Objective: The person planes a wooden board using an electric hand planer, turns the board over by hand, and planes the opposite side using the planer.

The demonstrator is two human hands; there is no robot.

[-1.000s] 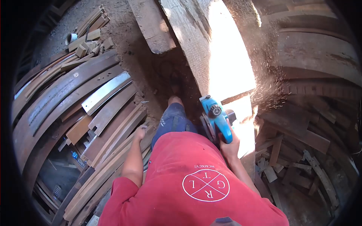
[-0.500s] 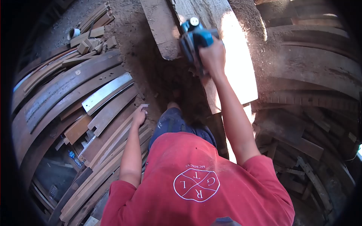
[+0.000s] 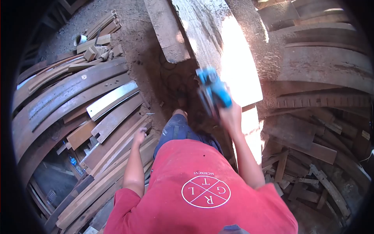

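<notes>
Stacked boards (image 3: 80,87) cover the floor on the person's left; many are curved. Further boards (image 3: 319,64) lie on the right, with short offcuts (image 3: 298,187) nearer the person. Ahead, the plank (image 3: 204,33) runs away from the person. Its right part is in bright sunlight; its left part is shaded and shows dark grain. A narrower plank (image 3: 165,29) lies along its left side. The person wears a red shirt (image 3: 171,187) and blue shorts (image 3: 173,130).

The blue planer (image 3: 213,87) is at the left edge of the plank, near its closest end. Motion blurs it; whether its base touches the wood cannot be told. The right hand (image 3: 230,115) grips the planer's rear handle, fingers wrapped around it. The left hand (image 3: 140,135) hangs above the stacked boards, fingers slack and partly open. A small bottle (image 3: 74,161) lies among the boards, left of that hand.
</notes>
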